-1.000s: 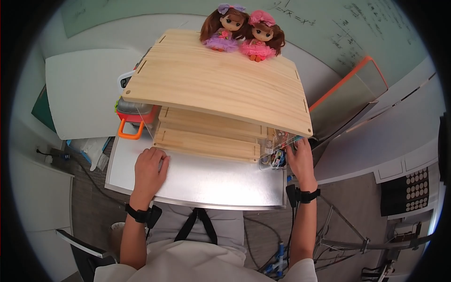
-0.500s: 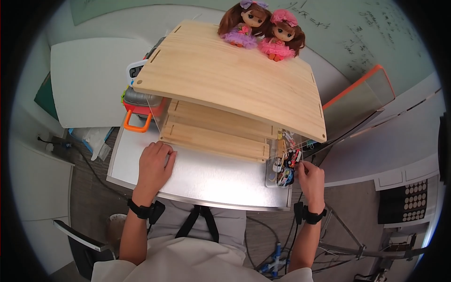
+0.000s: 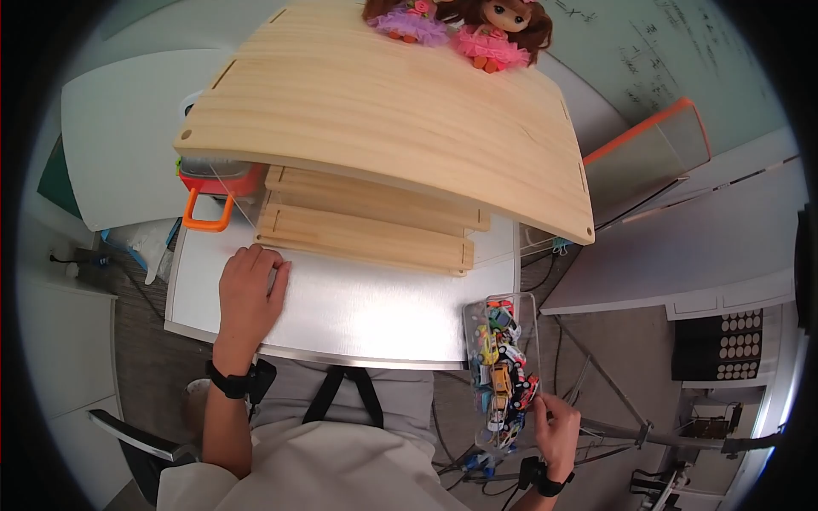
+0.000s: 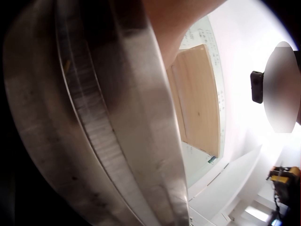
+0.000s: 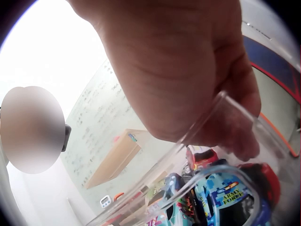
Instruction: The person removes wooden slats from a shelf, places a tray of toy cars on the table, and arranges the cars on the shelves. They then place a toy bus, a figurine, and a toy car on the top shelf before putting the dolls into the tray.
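Note:
My right hand point(image 3: 558, 434) grips the right side wall of a long clear plastic box point(image 3: 536, 341) full of small toy cars point(image 3: 501, 379). In the right wrist view its fingers point(image 5: 247, 141) curl over the rim, above a blue car point(image 5: 228, 193) marked "ARMY FORCE". The box's near part juts out past the table's front right corner. On the metal-topped table point(image 3: 366, 315), my left hand point(image 3: 251, 294) rests palm down with relaxed fingers, close to the lower left corner of a wooden shelf point(image 3: 383, 102). The left wrist view shows mostly the table's metal edge point(image 4: 155, 141).
Two dolls point(image 3: 490, 47) in frilly dresses sit on the shelf's top board. Left of the shelf stands a red and grey case with an orange handle point(image 3: 207, 223). An orange-framed panel point(image 3: 665, 136) leans at the right. Cables point(image 3: 464, 464) lie on the floor.
My right hand has drawn the box of toy cars out from the shelf's right end, toward my body and over the table's front edge. The left hand stays on the table.

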Available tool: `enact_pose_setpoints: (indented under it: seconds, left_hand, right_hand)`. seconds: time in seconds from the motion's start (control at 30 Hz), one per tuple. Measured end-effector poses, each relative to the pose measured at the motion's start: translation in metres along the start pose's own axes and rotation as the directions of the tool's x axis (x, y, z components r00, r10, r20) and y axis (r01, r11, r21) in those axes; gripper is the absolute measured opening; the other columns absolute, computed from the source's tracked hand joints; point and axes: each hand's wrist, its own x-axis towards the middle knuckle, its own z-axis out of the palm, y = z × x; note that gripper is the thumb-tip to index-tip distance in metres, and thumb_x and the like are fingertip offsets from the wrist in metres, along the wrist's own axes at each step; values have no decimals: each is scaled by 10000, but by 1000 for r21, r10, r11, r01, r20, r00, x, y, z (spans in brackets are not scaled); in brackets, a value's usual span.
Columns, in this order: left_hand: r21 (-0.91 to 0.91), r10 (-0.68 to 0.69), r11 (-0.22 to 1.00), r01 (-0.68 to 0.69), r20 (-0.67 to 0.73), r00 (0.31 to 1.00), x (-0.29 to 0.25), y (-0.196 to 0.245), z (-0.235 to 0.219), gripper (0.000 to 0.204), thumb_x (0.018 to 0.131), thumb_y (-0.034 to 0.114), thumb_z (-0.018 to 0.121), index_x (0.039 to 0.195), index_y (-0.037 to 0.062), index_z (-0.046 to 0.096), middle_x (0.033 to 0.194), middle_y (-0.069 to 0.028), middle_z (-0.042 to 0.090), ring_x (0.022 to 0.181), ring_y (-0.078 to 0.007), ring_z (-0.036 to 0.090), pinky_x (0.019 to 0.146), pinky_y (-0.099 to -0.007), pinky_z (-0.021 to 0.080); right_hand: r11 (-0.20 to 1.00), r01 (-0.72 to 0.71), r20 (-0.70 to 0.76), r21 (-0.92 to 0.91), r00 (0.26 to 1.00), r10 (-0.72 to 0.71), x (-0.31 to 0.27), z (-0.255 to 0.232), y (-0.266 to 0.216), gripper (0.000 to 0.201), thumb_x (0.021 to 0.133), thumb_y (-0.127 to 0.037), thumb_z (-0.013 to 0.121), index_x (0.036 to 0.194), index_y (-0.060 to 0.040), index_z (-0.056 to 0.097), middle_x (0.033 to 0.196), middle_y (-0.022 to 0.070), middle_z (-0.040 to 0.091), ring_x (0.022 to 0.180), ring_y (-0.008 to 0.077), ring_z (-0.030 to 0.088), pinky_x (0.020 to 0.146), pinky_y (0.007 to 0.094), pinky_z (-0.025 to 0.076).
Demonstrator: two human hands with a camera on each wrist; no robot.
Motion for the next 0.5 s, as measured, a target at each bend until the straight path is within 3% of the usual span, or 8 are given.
enact_pose_setpoints:
  seconds: [0.07,0.13,0.27,0.33,0.37,0.43,0.47,0.5]
  left_hand:
    - [-8,7,1000,-7,9,1000,0,0,0,131,877,64,741,905,35,615,871,-120,611,817,-329,585,747,-431,466]
    - [2,2,1000,-2,-3,1000,1,2,0,133,878,61,739,902,32,611,869,-121,611,817,-330,585,735,-430,464]
    - [-9,23,1000,-23,-16,1000,1,1,-2,135,875,57,741,903,31,612,866,-121,609,812,-331,583,727,-433,463]
    - [-55,8,998,-7,6,1000,0,0,-1,127,890,66,730,907,22,612,880,-129,620,813,-340,592,733,-435,466]
    - [-45,4,999,-3,1,1000,-1,-1,-3,127,890,66,730,907,22,612,880,-129,620,813,-340,592,733,-435,466]
    - [-221,15,975,-7,32,999,-2,-1,-8,87,942,82,666,970,3,643,916,-145,633,802,-334,602,734,-400,474]
    - [-209,8,978,-3,27,1000,-3,0,-10,87,942,82,666,970,3,643,916,-145,633,802,-334,602,734,-400,474]
    - [-358,-29,933,50,64,998,-4,0,-12,110,963,90,627,1013,-4,655,926,-150,629,792,-323,598,735,-384,477]
  right_hand:
    - [1000,14,-6,19,1000,-14,-6,0,3,144,951,-71,662,1027,15,750,818,165,733,712,310,721,634,387,542]
    - [993,119,9,-23,993,-119,-4,0,-1,122,954,-44,660,1017,41,720,851,181,720,758,340,705,700,385,533]
    - [968,252,47,-16,967,-251,20,8,-23,103,951,-35,659,1011,22,720,849,174,708,775,359,692,701,406,529]
    - [924,381,116,-21,919,-376,39,14,-38,95,943,-33,662,1003,10,722,870,174,709,790,366,686,708,421,531]
    - [876,481,81,22,873,-481,51,20,-43,95,941,-40,663,995,15,719,885,172,706,800,375,678,721,433,534]
    - [844,535,105,36,838,-536,72,28,-58,95,943,-47,665,994,16,716,895,170,708,813,376,676,728,440,536]
    - [813,580,131,45,804,-580,83,31,-67,97,945,-54,667,993,17,713,904,168,710,825,377,674,734,446,538]
    - [782,622,152,48,769,-621,94,34,-77,95,952,-63,667,990,14,708,911,156,712,835,365,674,737,443,540]
